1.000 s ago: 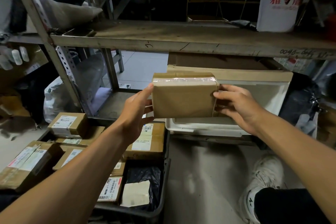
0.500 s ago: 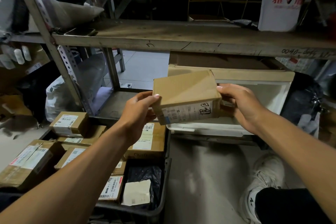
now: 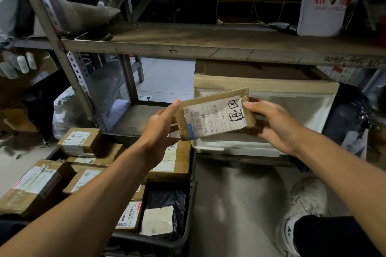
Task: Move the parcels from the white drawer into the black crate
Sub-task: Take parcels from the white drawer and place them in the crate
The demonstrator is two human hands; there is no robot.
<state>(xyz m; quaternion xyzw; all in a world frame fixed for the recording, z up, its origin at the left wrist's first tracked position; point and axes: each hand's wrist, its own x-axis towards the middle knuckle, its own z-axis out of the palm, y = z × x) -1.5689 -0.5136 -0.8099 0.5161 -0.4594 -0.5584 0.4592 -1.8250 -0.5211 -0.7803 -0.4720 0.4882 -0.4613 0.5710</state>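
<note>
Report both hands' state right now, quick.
Left hand: closed on the left end of the brown parcel.
Right hand: closed on the same parcel's right end.

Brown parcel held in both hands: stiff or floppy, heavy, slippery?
The brown parcel probably is stiff: its edges stay straight while the left hand and right hand hold only its ends. Likely light, since fingertips carry it. The clear tape over its label may be somewhat slick.
</note>
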